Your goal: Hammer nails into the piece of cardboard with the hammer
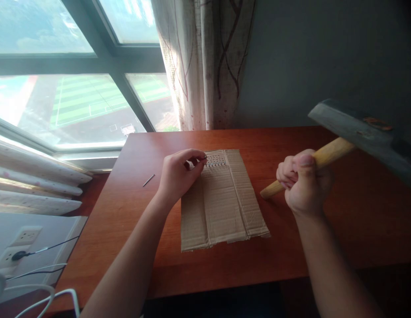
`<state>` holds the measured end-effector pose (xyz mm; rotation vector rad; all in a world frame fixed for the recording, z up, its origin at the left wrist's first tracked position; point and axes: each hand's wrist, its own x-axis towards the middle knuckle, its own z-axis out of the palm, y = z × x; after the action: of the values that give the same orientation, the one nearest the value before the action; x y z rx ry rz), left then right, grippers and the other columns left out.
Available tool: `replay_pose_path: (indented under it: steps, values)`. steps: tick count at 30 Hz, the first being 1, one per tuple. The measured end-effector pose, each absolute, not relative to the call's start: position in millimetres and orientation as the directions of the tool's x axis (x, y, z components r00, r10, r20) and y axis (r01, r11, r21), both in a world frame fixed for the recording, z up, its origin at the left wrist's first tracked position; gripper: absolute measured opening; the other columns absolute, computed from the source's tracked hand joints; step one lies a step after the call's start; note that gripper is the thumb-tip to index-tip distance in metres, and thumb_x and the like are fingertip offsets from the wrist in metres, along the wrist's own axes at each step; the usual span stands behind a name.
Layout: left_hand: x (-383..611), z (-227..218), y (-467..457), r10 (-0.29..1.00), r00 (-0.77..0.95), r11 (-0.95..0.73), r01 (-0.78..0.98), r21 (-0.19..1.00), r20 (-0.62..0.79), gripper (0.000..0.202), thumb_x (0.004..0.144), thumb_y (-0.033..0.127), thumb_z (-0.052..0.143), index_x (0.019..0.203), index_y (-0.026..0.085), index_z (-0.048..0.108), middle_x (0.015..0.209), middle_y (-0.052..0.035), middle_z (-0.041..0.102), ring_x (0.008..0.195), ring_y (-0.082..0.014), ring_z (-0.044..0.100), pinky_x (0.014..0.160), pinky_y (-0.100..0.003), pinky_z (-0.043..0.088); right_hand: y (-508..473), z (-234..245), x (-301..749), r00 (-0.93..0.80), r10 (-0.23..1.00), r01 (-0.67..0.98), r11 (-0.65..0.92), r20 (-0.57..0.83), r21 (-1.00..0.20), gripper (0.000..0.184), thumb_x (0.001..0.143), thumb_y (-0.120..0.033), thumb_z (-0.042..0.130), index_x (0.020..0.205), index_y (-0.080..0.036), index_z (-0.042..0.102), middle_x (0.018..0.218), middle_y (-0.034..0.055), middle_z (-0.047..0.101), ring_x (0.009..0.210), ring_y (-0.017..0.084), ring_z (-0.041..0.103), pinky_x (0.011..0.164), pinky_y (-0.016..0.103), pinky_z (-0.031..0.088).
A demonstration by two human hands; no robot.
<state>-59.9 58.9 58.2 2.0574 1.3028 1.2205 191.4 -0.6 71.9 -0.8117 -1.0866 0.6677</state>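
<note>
A flat piece of brown cardboard lies on the reddish wooden table. Rows of several nails stand in its far left corner. My left hand rests at that corner, fingertips pinched on a nail at the edge of the rows. My right hand is a fist round the wooden handle of a hammer, raised above the table to the right of the cardboard. The dark metal head is up near the camera at the right edge.
One loose nail lies on the table left of my left hand. A window and a curtain stand behind the table. Wall sockets with cables are at lower left.
</note>
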Motion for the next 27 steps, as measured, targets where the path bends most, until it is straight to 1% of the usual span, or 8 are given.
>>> replay_pose_path:
  steps: [10, 17, 27]
  values:
    - [-61.2, 57.1, 58.5, 0.876, 0.179, -0.472, 0.503, 0.724, 0.447, 0.007, 0.081, 0.022, 0.068, 0.085, 0.018, 0.073, 0.072, 0.0, 0.071, 0.062, -0.0099, 0.063, 0.057, -0.02, 0.05, -0.4, 72.2, 190.4, 0.318, 0.802, -0.085, 0.555, 0.506, -0.827, 0.043, 0.092, -0.039, 0.064, 0.062, -0.021, 0.038, 0.045, -0.0097, 0.029, 0.034, 0.005, 0.026, 0.035, 0.022, 0.018]
    - [-61.0, 57.5, 57.9, 0.874, 0.177, -0.477, 0.501, 0.722, 0.453, 0.007, 0.081, 0.023, 0.069, 0.085, 0.018, 0.073, 0.073, -0.0001, 0.071, 0.062, -0.0101, 0.063, 0.056, -0.02, 0.05, -1.3, 73.4, 189.7, 0.306, 0.807, -0.067, 0.548, 0.505, -0.834, 0.044, 0.092, -0.041, 0.063, 0.062, -0.021, 0.038, 0.046, -0.0094, 0.029, 0.035, 0.005, 0.025, 0.036, 0.022, 0.018]
    - [-62.8, 55.9, 59.5, 0.863, 0.192, -0.495, 0.51, 0.703, 0.468, 0.006, 0.081, 0.021, 0.069, 0.085, 0.018, 0.073, 0.072, 0.0007, 0.07, 0.06, -0.009, 0.062, 0.056, -0.019, 0.05, -1.0, 71.1, 190.7, 0.306, 0.803, -0.094, 0.56, 0.512, -0.823, 0.041, 0.093, -0.037, 0.062, 0.063, -0.021, 0.04, 0.046, -0.0096, 0.029, 0.035, 0.004, 0.025, 0.036, 0.021, 0.018]
